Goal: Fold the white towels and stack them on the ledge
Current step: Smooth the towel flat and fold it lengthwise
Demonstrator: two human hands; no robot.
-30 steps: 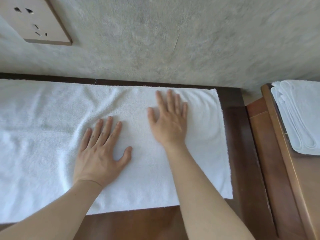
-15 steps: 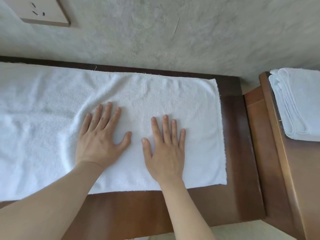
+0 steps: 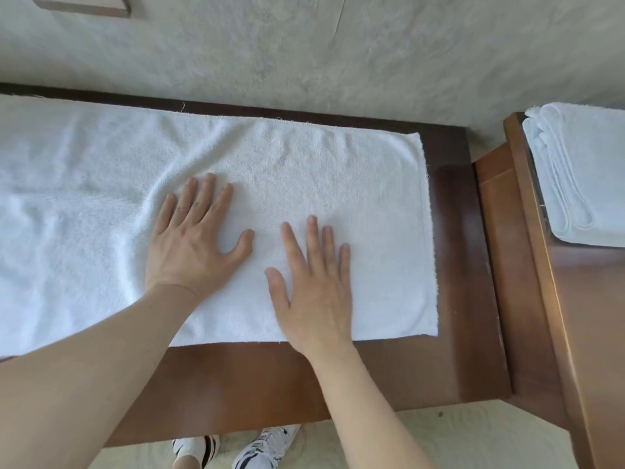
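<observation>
A white towel (image 3: 338,170) lies spread flat on a dark wooden table (image 3: 453,265), running off the left edge of the view. My left hand (image 3: 194,238) rests palm down on its middle, fingers straight and spread. My right hand (image 3: 316,282) lies flat beside it, nearer the towel's front edge, fingers straight. At the far right, a stack of folded white towels (image 3: 581,181) sits on a higher wooden ledge (image 3: 588,316).
A grey plastered wall (image 3: 304,52) runs right behind the table, with a socket plate (image 3: 84,3) at the top left. My two shoes (image 3: 263,448) stand on the pale floor below the table's front edge.
My right hand has slid back from the towel's far part toward its front edge. My left hand has barely shifted. The view has tilted down, showing the floor and shoes.
</observation>
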